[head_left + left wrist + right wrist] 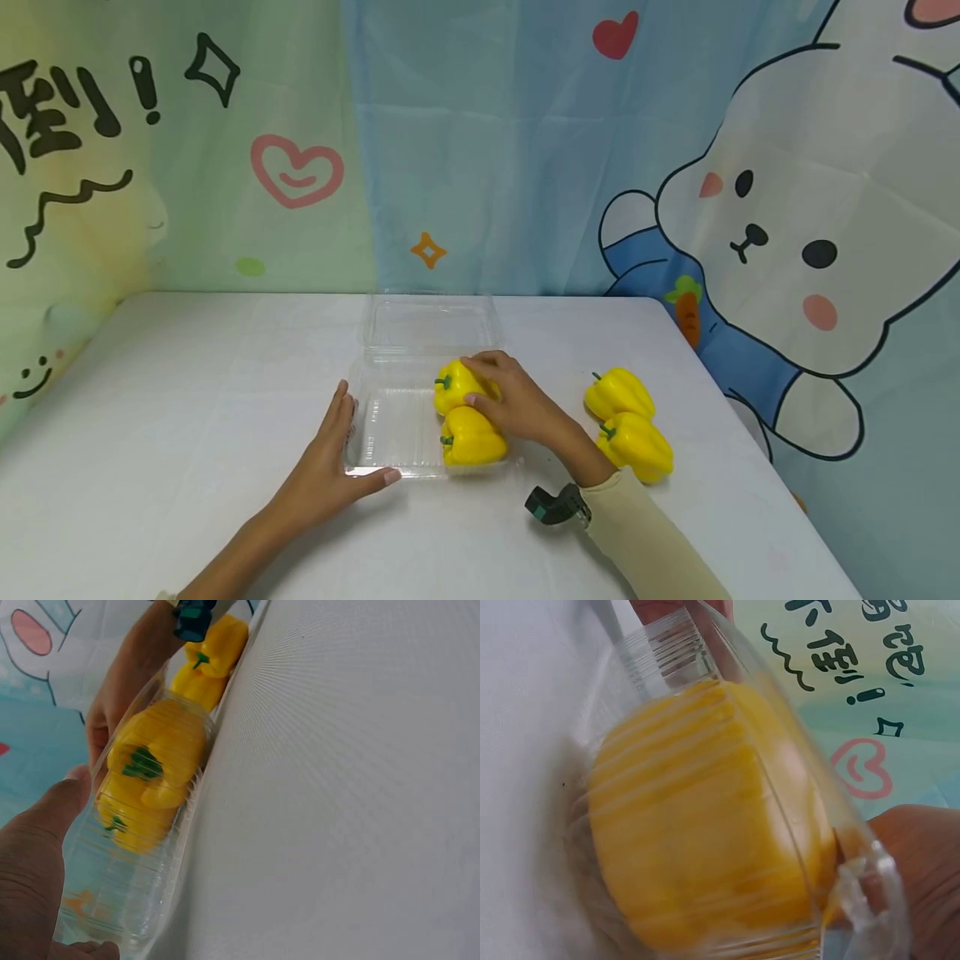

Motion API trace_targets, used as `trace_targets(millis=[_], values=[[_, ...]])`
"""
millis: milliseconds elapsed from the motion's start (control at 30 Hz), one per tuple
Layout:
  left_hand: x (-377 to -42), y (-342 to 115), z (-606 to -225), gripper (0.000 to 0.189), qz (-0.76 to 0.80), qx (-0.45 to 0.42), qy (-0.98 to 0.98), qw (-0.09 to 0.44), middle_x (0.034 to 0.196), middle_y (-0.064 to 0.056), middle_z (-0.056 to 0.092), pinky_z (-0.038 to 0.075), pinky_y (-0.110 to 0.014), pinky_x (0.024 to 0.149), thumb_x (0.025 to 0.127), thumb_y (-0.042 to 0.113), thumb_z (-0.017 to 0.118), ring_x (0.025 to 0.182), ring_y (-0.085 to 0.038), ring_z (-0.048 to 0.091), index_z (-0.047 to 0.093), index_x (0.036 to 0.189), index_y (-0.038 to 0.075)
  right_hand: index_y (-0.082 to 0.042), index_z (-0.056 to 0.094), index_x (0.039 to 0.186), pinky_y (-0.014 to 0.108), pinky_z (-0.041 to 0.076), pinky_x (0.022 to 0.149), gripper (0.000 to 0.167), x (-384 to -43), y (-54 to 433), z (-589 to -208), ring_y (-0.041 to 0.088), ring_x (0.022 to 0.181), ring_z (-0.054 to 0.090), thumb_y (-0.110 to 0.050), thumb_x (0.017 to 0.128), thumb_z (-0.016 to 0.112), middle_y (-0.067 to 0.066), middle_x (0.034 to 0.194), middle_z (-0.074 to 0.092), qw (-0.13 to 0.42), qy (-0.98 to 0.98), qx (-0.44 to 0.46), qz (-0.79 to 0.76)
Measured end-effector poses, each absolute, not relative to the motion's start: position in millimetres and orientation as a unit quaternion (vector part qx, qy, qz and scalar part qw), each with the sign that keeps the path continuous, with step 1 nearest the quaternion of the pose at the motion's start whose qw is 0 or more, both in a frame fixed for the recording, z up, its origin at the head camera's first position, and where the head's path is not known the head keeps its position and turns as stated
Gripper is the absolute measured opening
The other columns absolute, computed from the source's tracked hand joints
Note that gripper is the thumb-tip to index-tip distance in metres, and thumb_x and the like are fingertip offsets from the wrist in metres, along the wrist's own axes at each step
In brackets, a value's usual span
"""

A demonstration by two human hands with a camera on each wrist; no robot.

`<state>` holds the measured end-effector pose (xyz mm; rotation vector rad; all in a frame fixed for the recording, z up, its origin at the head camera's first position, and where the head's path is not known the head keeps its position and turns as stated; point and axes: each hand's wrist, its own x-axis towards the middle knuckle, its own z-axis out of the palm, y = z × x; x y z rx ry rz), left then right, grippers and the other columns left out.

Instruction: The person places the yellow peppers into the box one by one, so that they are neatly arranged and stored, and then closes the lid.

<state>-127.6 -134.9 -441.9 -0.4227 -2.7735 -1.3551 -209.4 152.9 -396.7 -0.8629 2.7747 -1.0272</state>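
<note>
A clear plastic container (pixel 397 425) sits on the white table with its lid (pixel 431 323) folded back behind it. Two yellow bell peppers are inside, along the right side: a rear pepper (pixel 454 390) and a front pepper (pixel 476 438), their green stems pointing left. My right hand (pixel 517 402) grips the rear pepper between thumb and fingers. At the container's left wall, my left hand (pixel 328 460) rests with straight fingers, its thumb (pixel 64 802) spread along the front edge. In the right wrist view, the container wall covers a yellow pepper (pixel 705 825) close up.
Right of the container, two more yellow bell peppers lie on the table (pixel 187 417), a back one (pixel 621 395) and a nearer one (pixel 637 448). A black wrist camera (pixel 557 505) is strapped at the right wrist. Behind the table hangs a printed cartoon curtain (pixel 480 150).
</note>
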Motion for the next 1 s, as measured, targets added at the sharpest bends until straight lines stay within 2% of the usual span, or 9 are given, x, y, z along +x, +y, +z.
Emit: trace_targets(millis=[267,633,1000], values=[[-127.3,-133.0,-443.5,0.124,-0.438,-0.138,-0.889,0.01,0.162,0.001,-0.009,0.022,-0.059,0.11,0.072,0.058,0.079,0.146,-0.034,0.01,0.009,0.153,-0.004,-0.01,0.047,0.145,0.05,0.031,0.109,0.055,-213.1,157.2,-399.1,0.03,0.13,0.042,-0.021,0.095,0.066,0.012,0.139,0.046,0.045,0.901,-0.265,-0.341],[-127.1,-132.5,-441.4,0.123,-0.434,-0.137,-0.891,0.01,0.162,0.001,-0.01,0.021,-0.058,0.11,0.073,0.058,0.079,0.146,-0.033,0.009,0.009,0.153,-0.004,-0.004,0.047,0.144,0.048,0.031,0.11,0.055,-213.5,156.8,-399.5,0.029,0.13,0.042,-0.019,0.095,0.066,0.012,0.137,0.047,0.039,0.894,-0.272,-0.353],[-126.3,-132.0,-440.6,0.121,-0.435,-0.139,-0.89,0.013,0.162,-0.001,-0.008,0.023,-0.061,0.108,0.074,0.056,0.079,0.145,-0.036,0.012,0.009,0.153,-0.005,-0.007,0.046,0.145,0.046,0.03,0.111,0.055,-214.4,151.6,-394.3,0.028,0.133,0.04,-0.021,0.096,0.065,0.011,0.143,0.044,0.062,0.908,-0.253,-0.327]])
